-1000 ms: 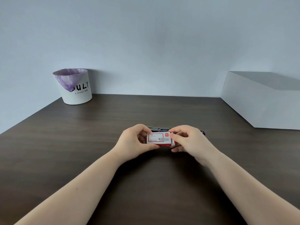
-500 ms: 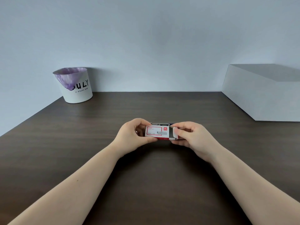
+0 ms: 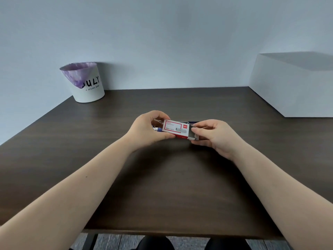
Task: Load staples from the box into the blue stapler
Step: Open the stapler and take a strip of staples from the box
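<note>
A small white and red staple box (image 3: 175, 128) is held just above the dark table (image 3: 162, 186), near its middle. My left hand (image 3: 149, 129) grips the box's sleeve from the left side. My right hand (image 3: 214, 134) pinches the inner tray (image 3: 195, 136), which sticks out a little from the sleeve's right end. The blue stapler (image 3: 193, 121) lies on the table right behind the box; only slivers of it show past the box and my left fingers.
A white bin (image 3: 88, 87) with a purple liner stands at the table's back left corner. A large white box (image 3: 292, 85) sits at the back right. The table's front edge (image 3: 162, 231) runs close to me, with the floor below.
The inner tray has slid out to the right as my right hand pulled on it. The view has tilted down, so the table's front edge now shows.
</note>
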